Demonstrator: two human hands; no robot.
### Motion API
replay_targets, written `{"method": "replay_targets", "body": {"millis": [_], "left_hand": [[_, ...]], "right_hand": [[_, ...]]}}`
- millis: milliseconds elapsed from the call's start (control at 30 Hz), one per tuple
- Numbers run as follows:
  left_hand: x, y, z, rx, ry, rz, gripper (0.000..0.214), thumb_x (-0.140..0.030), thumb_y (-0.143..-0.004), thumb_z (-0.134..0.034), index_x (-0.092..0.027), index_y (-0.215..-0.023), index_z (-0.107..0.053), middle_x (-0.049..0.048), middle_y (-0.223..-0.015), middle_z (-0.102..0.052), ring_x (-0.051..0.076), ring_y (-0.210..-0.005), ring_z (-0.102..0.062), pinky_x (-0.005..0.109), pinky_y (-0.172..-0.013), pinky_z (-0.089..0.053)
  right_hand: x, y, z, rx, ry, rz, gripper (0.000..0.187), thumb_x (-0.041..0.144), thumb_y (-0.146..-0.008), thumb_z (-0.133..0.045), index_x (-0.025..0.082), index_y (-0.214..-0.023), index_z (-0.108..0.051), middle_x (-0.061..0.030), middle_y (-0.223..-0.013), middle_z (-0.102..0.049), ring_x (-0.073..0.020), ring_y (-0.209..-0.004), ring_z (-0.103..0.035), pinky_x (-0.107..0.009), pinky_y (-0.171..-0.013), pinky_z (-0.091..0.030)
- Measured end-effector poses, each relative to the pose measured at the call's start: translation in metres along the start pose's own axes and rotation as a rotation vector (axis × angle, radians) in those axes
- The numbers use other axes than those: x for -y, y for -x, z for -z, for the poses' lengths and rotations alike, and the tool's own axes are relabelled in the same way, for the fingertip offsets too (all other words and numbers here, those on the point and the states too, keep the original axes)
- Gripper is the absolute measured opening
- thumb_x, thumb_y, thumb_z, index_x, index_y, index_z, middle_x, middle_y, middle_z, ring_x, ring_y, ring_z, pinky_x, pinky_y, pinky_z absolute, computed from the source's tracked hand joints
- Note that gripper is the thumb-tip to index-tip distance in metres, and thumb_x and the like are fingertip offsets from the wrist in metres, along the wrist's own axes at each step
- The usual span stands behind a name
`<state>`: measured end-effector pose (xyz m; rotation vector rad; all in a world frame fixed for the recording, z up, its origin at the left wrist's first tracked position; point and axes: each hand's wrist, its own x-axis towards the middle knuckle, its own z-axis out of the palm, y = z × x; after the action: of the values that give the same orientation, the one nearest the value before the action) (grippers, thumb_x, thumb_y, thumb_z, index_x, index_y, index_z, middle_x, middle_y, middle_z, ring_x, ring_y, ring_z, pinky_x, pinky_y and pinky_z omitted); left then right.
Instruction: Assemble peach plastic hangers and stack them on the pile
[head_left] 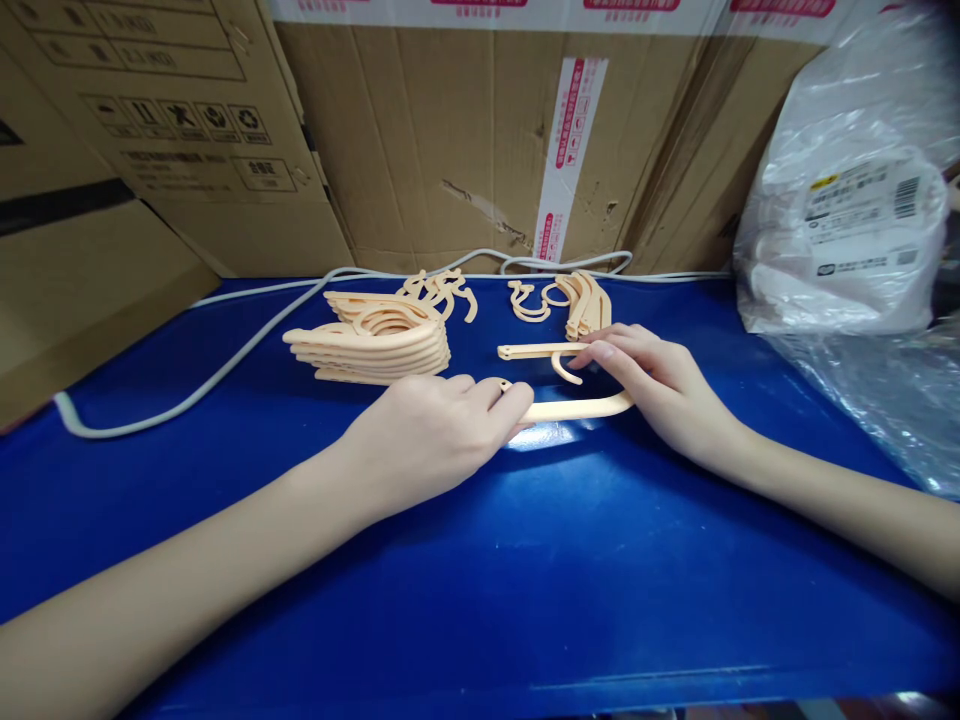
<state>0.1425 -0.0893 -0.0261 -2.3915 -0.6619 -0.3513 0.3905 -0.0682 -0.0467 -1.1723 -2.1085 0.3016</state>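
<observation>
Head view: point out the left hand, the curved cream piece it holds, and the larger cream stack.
Left hand (439, 428): head view, back of the hand.
Curved cream piece (577, 409): head view, length between the hands.
Larger cream stack (375, 357): head view, front edges.

Smooth plastic strip (581, 409), glossy tabletop (555, 580)

Moderate light, apparently from above, leaves a whitish glare on the table (465, 620) and sheen on the bag (832, 220). The boxes (450, 120) look dim, the left-hand print (172, 160) soft (wide-angle stretching skews the edges); the left hand (439, 430) is softly lit.
</observation>
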Motion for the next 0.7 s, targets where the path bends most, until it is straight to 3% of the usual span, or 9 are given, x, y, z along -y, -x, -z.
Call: {"method": "replay_targets", "body": {"millis": [167, 300, 433, 600, 700], "left_hand": [[-0.0014, 0.0001, -0.0021, -0.045, 0.010, -0.028, 0.019, -0.024, -0.097, -0.046, -0.017, -0.082, -0.055, -0.0011, -0.064, -0.060, 0.017, -0.056, -0.060, 0.030, -0.046, -0.030], [-0.0038, -0.0007, -0.0018, -0.015, 0.074, -0.086, 0.014, -0.017, -0.092, -0.045, -0.017, -0.081, -0.054, 0.0002, -0.064, -0.058, 0.018, -0.057, -0.058, 0.030, -0.049, -0.035], [-0.0044, -0.0027, -0.0024, -0.017, 0.125, -0.122, 0.014, -0.013, -0.092, -0.044, -0.015, -0.089, -0.057, 0.0050, -0.078, -0.064, 0.021, -0.068, -0.060, 0.031, -0.054, -0.043], [-0.0020, -0.0039, -0.0070, -0.104, 0.158, -0.157, 0.018, -0.013, -0.093, -0.045, -0.013, -0.097, -0.063, 0.0093, -0.099, -0.068, 0.026, -0.095, -0.062, 0.040, -0.086, -0.049], [-0.0019, -0.0024, -0.0090, -0.104, 0.180, -0.174, 0.018, -0.012, -0.092, -0.048, -0.014, -0.100, -0.065, 0.0103, -0.110, -0.067, 0.026, -0.103, -0.060, 0.039, -0.092, -0.048]], "right_hand": [[0.0032, 0.0011, -0.0008, 0.012, 0.013, 0.034, 0.035, 0.043, -0.098, -0.042, 0.026, -0.093, -0.071, -0.0054, -0.100, -0.065, -0.0235, -0.098, -0.059, -0.040, -0.087, -0.044], [0.0068, 0.0023, 0.0001, 0.042, 0.082, 0.079, 0.034, 0.040, -0.099, -0.041, 0.024, -0.088, -0.069, -0.0057, -0.101, -0.062, -0.0223, -0.096, -0.058, -0.039, -0.085, -0.042], [0.0074, 0.0023, -0.0002, 0.054, 0.104, 0.059, 0.032, 0.038, -0.100, -0.040, 0.023, -0.094, -0.068, -0.0040, -0.099, -0.063, -0.0202, -0.091, -0.059, -0.037, -0.080, -0.040], [0.0061, 0.0022, -0.0018, 0.070, 0.143, 0.048, 0.029, 0.036, -0.100, -0.041, 0.024, -0.105, -0.066, -0.0026, -0.096, -0.066, -0.0197, -0.092, -0.060, -0.035, -0.077, -0.036], [0.0053, 0.0024, -0.0024, 0.076, 0.165, 0.066, 0.026, 0.032, -0.100, -0.042, 0.023, -0.108, -0.065, -0.0021, -0.092, -0.068, -0.0197, -0.092, -0.060, -0.035, -0.076, -0.035]]}}
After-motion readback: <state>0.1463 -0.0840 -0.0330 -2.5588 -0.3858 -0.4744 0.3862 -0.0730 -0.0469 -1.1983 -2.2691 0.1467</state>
